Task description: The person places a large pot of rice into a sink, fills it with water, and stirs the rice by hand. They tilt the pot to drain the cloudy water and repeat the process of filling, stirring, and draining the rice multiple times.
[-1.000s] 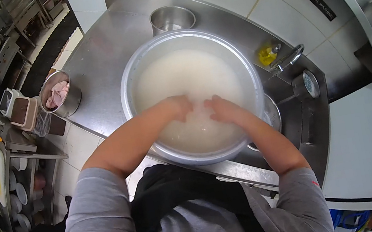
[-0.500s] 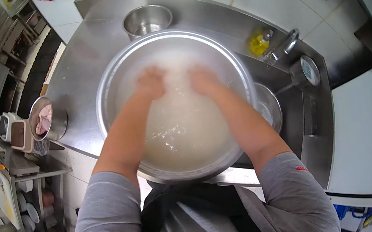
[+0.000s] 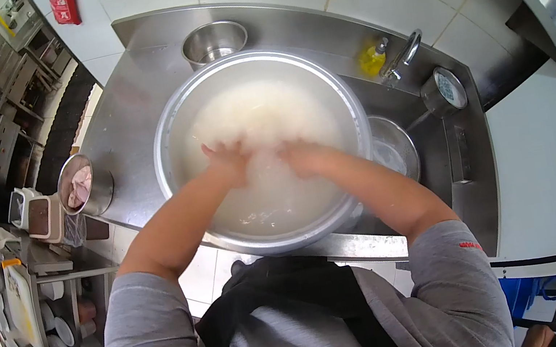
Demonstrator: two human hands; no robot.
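Observation:
A large round metal bowl [image 3: 162, 130] holds cloudy white water [image 3: 270, 211], with a pale mass that looks like rice [image 3: 259, 103] showing towards its far side. My left hand [image 3: 228, 161] is dipped into the bowl left of the middle, its thumb and fingers spread. Close beside it, my right hand [image 3: 301, 158] reaches in from the right with fingers stretched out, their tips blurred in the murky water. Neither hand shows anything gripped.
Behind the bowl stands a small metal pot [image 3: 215, 41] on the steel counter [image 3: 116, 127]. To the right are a sink with a strainer [image 3: 395, 146], a tap [image 3: 408, 52], a yellow soap bottle [image 3: 372, 60] and another pot [image 3: 442, 91]. At left, a metal container [image 3: 85, 184] holds pink meat.
Both hands have drawn back towards me from the far part of the bowl and come closer together. The pale mass now shows more at the far side. My view has shifted slightly.

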